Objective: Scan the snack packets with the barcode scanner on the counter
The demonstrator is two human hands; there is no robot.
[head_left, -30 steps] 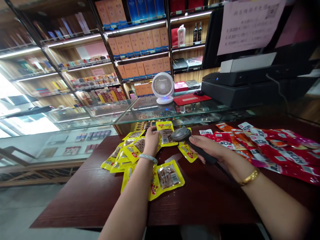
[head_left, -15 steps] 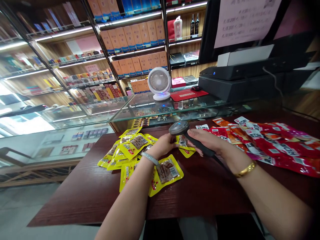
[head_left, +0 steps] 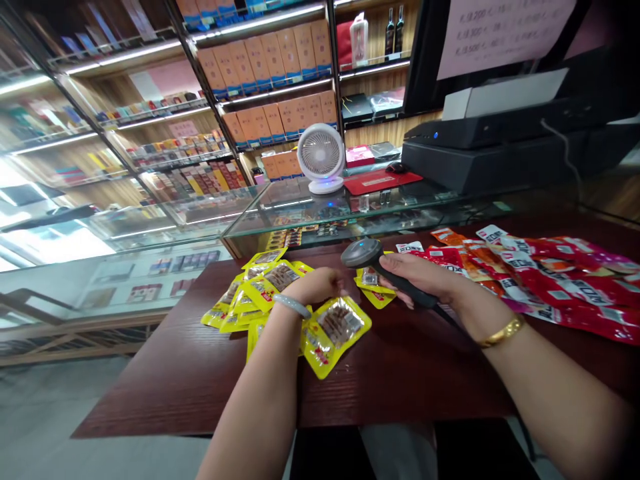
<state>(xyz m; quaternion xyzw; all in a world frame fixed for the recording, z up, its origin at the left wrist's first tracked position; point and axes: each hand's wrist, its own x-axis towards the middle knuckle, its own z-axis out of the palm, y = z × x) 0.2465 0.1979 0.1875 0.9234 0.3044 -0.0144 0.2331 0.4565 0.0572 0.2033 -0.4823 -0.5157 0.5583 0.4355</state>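
My right hand is wrapped round the handle of a black barcode scanner, its head pointing left. Beneath and beside it lie yellow snack packets, partly covered by the scanner and fingers. My left hand, with a pale bangle at the wrist, is over the heap of yellow packets. Its fingers bend downward, blurred and mostly hidden, so I cannot see whether they grip anything. Just below that hand lies a yellow packet with a clear window showing brown food.
Red and orange snack packets spread over the right of the dark wooden table. Behind the table stands a glass counter with a white fan, a red mat and a black till machine. The scanner's cord trails right.
My left hand has moved left, away from the packets by the scanner and over the yellow heap. My right hand still holds the scanner in nearly the same place. The view has shifted slightly.
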